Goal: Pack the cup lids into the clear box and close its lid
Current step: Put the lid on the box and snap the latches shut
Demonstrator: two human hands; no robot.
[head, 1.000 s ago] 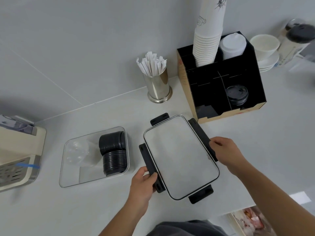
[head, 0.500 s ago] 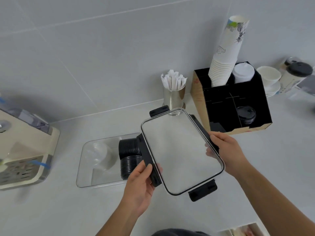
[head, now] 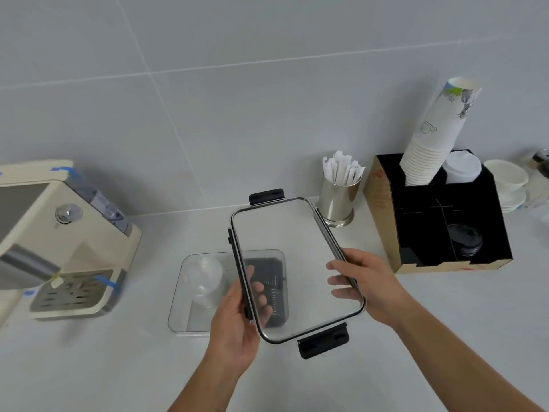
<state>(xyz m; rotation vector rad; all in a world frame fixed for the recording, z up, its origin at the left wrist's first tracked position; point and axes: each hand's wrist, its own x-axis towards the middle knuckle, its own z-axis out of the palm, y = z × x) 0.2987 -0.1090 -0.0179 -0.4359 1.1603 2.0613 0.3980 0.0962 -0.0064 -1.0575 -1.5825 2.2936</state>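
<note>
Both hands grasp box lid (head: 292, 263): left hand (head: 237, 319), right hand (head: 368, 288); held tilted above clear box (head: 190, 292) holding black cup lids (head: 271, 289).

The box lid (head: 292, 263) has shifted over the clear box (head: 202, 289).

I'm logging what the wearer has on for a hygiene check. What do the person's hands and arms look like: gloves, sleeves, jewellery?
Both the left hand and the right hand are bare, with no gloves. No rings, watch or wristband show. Both forearms are uncovered as far as the frame's bottom edge, so no sleeve is visible.
</note>
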